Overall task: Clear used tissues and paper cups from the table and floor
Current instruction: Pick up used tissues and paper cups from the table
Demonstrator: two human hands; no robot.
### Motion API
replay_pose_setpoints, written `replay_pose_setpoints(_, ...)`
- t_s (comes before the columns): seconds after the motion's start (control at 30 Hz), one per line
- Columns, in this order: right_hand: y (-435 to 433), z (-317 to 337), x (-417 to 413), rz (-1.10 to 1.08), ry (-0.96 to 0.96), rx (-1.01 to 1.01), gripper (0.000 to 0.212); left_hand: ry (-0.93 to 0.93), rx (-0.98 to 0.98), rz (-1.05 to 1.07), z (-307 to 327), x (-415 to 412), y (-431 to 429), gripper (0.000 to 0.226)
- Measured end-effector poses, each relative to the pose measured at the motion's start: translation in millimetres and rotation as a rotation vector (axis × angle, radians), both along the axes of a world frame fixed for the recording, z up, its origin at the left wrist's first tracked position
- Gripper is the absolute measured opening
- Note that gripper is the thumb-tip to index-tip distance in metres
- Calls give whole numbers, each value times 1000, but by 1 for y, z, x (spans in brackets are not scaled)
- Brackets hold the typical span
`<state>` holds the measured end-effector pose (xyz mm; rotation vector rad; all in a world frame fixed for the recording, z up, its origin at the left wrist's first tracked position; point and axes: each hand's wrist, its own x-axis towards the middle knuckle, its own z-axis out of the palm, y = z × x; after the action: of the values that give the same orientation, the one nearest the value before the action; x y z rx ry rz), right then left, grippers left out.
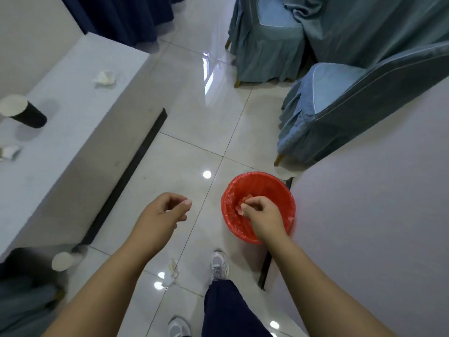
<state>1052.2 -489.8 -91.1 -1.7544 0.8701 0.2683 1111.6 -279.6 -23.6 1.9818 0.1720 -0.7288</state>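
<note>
My right hand [263, 212] hovers over the red-lined bin [279, 190] on the floor, fingers pinched on a crumpled tissue [244, 203] inside the rim. My left hand [161, 211] floats left of the bin, loosely curled and holding nothing. A black paper cup [23, 113], a crumpled tissue [105, 79] and another wad of tissue [9, 153] rest on the white table [73, 132] at left. On the floor lie a white paper cup [63, 261] under that table's corner and a tissue [171, 273] by my foot.
A second white table [376, 215] fills the right side, touching the bin. Chairs in blue covers [323, 110] stand beyond it and at the back. A dark curtain hangs at the far left. My feet [218, 263] stand on the glossy tiled aisle between the tables.
</note>
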Motion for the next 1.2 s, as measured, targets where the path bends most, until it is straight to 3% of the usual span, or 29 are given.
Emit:
replay_pose_setpoints(0.37, 215, 123, -80, 529, -378, 115, 6, -191, -91, 478, 74, -176, 194, 8)
replay_pose_setpoints(0.67, 382, 182, -150, 1071, -496, 307, 9, -372, -158, 1102, 118, -323, 323, 6)
replay_pose_setpoints(0.97, 495, 208, -222, 1601, -470, 510, 5, -517, -54, 1704, 134, -462, 349, 8)
replay_pose_setpoints(1.2, 554, 212, -313, 1946, -457, 609, 8, -547, 85, 2046, 131, -569, 329, 10)
